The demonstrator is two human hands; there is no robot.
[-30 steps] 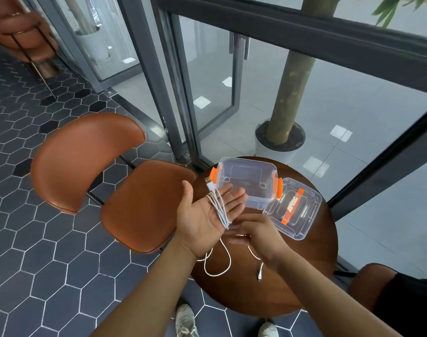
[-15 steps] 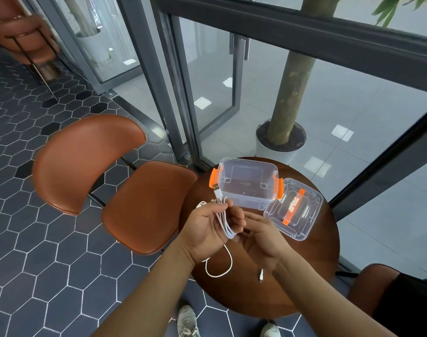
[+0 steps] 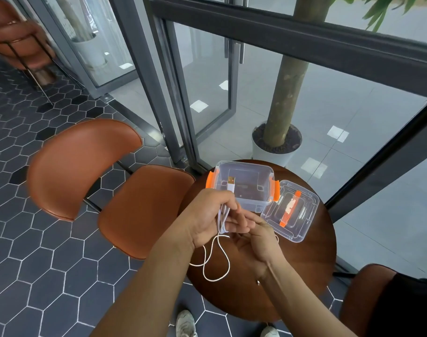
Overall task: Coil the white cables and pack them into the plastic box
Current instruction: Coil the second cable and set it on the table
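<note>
- Centre-left: left hand [image 3: 206,215] has fingers curled round bundle of white cable [image 3: 221,218] loops. USB plug [image 3: 231,184] sticks up past knuckles, in front of box.
- Coiling looks partly done: loose tail hangs below hand in slack loop over table [image 3: 305,276].
- Right hand [image 3: 256,239] touches left from below. Fingertips hidden, so grip cannot be told.
- Right of hands: plastic box [image 3: 261,203] open, no cable inside. Lid [image 3: 302,229] lies off, touching box at lower right.
- Left to do: finish wrap, pack.
- Cable thin, limp, white.

White cable [image 3: 217,261], orange-latched clear box [image 3: 246,188].
</note>
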